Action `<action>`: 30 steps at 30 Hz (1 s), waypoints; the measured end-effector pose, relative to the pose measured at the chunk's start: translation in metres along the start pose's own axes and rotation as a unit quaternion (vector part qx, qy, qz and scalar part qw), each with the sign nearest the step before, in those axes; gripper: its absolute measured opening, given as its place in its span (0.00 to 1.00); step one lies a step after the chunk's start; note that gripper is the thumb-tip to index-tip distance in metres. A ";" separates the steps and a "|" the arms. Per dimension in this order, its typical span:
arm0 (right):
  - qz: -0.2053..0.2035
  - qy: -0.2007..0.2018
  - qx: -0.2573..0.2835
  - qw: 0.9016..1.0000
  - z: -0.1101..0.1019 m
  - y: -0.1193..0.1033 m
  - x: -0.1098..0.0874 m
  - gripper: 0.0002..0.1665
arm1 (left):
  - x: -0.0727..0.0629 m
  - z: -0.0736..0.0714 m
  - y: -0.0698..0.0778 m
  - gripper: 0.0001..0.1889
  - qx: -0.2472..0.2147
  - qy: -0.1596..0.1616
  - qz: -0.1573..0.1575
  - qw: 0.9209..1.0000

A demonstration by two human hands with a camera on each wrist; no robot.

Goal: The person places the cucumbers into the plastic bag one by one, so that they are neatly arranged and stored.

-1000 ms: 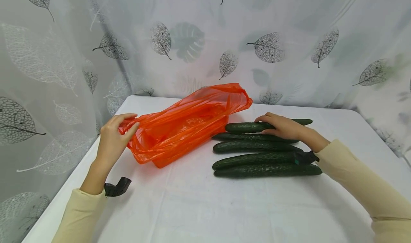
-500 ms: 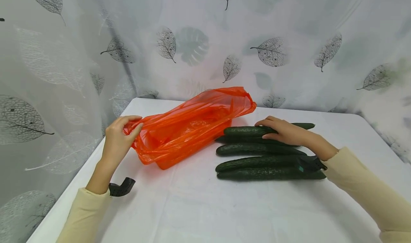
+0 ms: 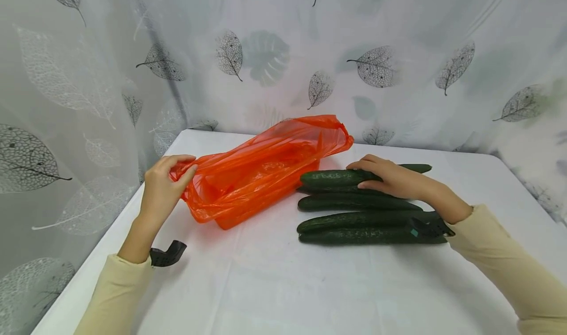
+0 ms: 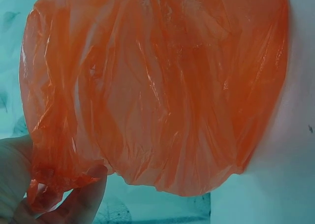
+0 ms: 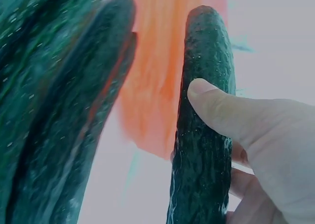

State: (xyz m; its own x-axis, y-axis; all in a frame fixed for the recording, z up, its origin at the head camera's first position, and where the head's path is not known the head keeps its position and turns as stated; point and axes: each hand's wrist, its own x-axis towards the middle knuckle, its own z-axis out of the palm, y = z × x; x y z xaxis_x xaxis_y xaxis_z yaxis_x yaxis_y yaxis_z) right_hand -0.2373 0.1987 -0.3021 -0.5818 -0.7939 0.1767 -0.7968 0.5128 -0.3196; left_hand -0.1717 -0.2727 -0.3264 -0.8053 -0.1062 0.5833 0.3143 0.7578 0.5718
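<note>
An orange-red plastic bag [image 3: 261, 177] lies open on the table, its mouth facing the front. Thumb and fingers of my left hand [image 3: 161, 190] pinch the bag's left edge; in the left wrist view the bunched plastic [image 4: 64, 177] sits between them. My right hand [image 3: 392, 177] grips a long dark green cucumber [image 3: 325, 179] round its middle, thumb along the near side. The cucumber's left tip overlaps the bag's right end in the head view. Below it, several more cucumbers [image 3: 354, 202] lie side by side, pointing left.
A white cloth covers the table [image 3: 274, 286]. Behind it hangs a pale curtain [image 3: 283, 54] with leaf prints. Each wrist carries a black camera mount, the left one [image 3: 168, 254] standing out over the cloth, the right one [image 3: 429, 228] over the nearest cucumbers.
The cucumber in my right hand has shifted left, its tip now overlapping the bag's end and its left part looking raised. My left hand keeps its pinch on the bag.
</note>
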 end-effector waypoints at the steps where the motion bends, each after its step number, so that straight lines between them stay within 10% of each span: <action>1: -0.007 0.005 -0.001 1.000 -0.001 -0.001 0.001 0.27 | 0.000 0.000 0.000 0.11 0.000 0.003 0.003 1.000; 30: -0.111 0.061 0.008 0.992 0.003 -0.016 0.039 0.35 | 0.001 0.005 -0.001 0.08 -0.015 0.012 0.012 1.000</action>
State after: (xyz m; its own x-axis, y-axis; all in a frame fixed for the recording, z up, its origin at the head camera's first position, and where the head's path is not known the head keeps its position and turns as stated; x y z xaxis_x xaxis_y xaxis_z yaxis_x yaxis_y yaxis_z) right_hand -0.2470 0.1584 -0.2925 -0.4078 -0.8413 0.3548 -0.9056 0.3230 -0.2750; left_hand -0.1751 -0.2707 -0.3295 -0.7857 -0.1042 0.6097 0.3482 0.7401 0.5753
